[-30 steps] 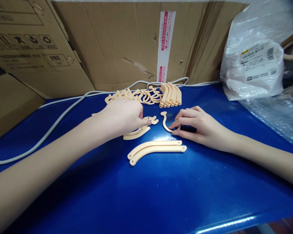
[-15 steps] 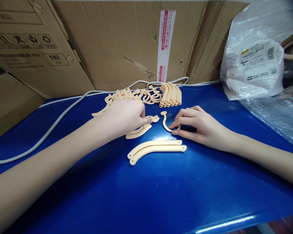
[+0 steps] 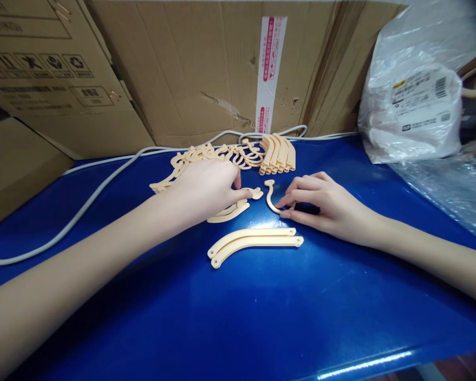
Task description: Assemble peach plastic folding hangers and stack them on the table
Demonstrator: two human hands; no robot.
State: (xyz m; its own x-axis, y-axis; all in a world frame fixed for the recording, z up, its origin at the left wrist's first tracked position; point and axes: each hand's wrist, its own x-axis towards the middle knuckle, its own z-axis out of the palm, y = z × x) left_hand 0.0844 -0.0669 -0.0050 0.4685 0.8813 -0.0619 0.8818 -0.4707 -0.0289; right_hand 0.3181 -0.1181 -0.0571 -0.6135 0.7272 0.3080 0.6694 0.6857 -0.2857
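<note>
My right hand point(image 3: 317, 203) is closed in a pinch on a beige plastic hook point(image 3: 270, 198), a curved piece with a knobbed end pointing up and away. My left hand point(image 3: 212, 185) reaches across to the middle, thumb and fingers closed on a beige plastic piece with a knobbed end point(image 3: 256, 193). Most of that piece is hidden under the hand. Just below my left fingers lie curved beige strips point(image 3: 230, 214). Nearer to me, two long bent beige arms point(image 3: 257, 242) with holed ends rest side by side on the blue table point(image 3: 262, 317).
Behind my left hand is a heap of beige hooks and strips point(image 3: 200, 153). Stacked bent arms point(image 3: 277, 153) stand to its right. A white cable point(image 3: 99, 185) runs along cardboard boxes point(image 3: 206, 69). Plastic-wrapped packages point(image 3: 412, 111) sit at right.
My left hand has shifted slightly to the right, and the knobbed piece and strips with it. My right hand and its hook have barely moved.
</note>
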